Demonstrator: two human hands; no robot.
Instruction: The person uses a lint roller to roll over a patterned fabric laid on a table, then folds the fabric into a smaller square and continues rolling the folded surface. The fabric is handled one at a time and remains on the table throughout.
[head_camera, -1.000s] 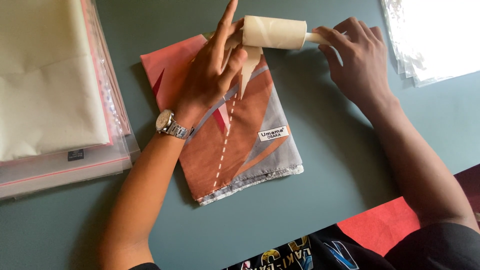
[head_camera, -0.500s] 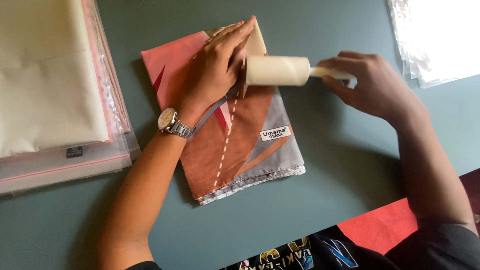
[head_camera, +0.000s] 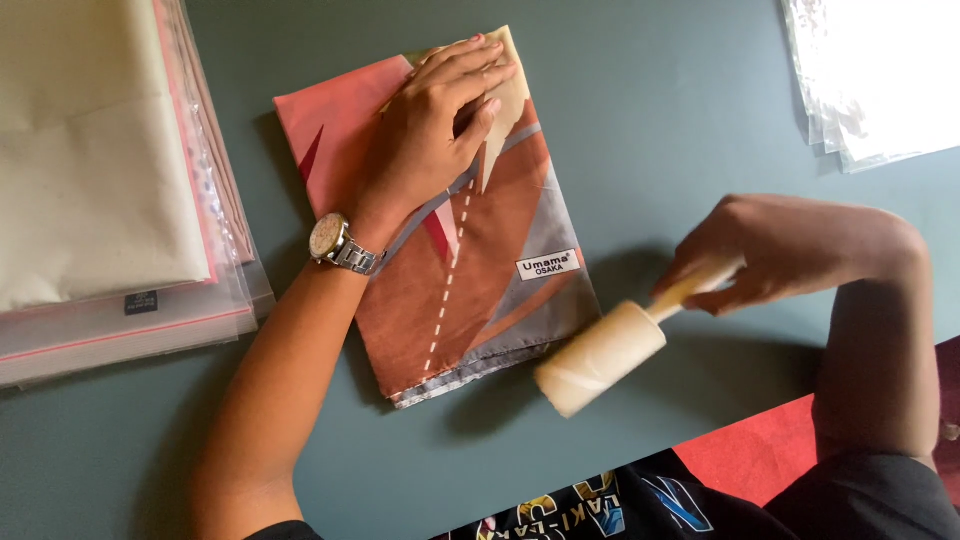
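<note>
Folded cloth, patterned in orange, brown and grey, lies flat at the centre of the grey-green table. Left hand presses palm-down with spread fingers on its upper part, pinning it. Right hand grips the handle of a cream lint roller, hovering off the cloth's lower right corner. This looks like a pause between rolling passes; another pass would call for setting the roller back on the fabric. Bagged cloths are stacked at upper left.

folded scarf: rust, orange and grey, dashed white line, small white label; flat under the left hand, far end pinned | lint roller: cream drum, pale handle; gripped in the right hand, tilted, drum just off the scarf's near corner
</note>
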